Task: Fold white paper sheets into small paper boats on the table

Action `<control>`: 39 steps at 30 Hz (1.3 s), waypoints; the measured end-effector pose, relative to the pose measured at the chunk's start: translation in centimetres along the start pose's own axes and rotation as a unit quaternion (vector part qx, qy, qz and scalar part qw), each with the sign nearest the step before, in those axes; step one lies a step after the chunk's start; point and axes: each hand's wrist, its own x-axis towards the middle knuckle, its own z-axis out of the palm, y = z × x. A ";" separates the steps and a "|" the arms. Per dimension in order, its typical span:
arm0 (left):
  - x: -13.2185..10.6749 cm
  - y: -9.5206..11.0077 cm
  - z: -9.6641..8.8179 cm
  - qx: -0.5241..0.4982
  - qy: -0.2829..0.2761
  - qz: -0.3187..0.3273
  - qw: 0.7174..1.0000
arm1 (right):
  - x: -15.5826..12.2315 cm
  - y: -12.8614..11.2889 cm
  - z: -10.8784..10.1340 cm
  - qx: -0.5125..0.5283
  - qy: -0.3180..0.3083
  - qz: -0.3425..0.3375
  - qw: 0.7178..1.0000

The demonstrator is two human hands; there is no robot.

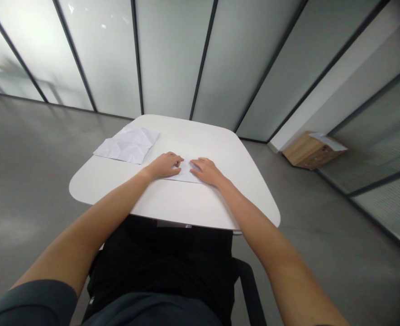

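Observation:
A small folded white paper (185,172) lies flat near the middle of the white table (173,203). My left hand (166,164) rests on the paper's left side with its fingers curled and pressed down on it. My right hand (207,171) lies on the paper's right side, fingers bent and pressing the sheet against the tabletop. The two hands sit close together, fingertips almost meeting over the paper. Most of the paper is hidden under them.
A creased, unfolded white sheet (128,144) lies at the table's far left corner. A wooden box (308,151) with a paper on top stands on the grey floor at the right. Frosted glass partitions run behind the table.

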 end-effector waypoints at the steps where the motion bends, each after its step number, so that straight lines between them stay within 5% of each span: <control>1: 0.0 0.0 0.0 0.004 0.000 -0.002 1.000 | 0.0 0.6 0.0 -0.010 0.006 0.025 1.000; 7: -0.3 0.2 -0.3 0.021 0.000 0.002 1.000 | -0.8 3.2 -0.4 -0.039 -0.001 0.119 0.992; 19: -0.7 0.8 -0.6 0.052 -0.014 0.030 0.998 | -1.3 4.9 0.3 -0.045 -0.017 0.164 0.985; 39: -0.6 0.5 -0.3 0.047 -0.026 0.020 0.998 | -1.3 2.2 -0.8 0.093 0.075 0.181 0.976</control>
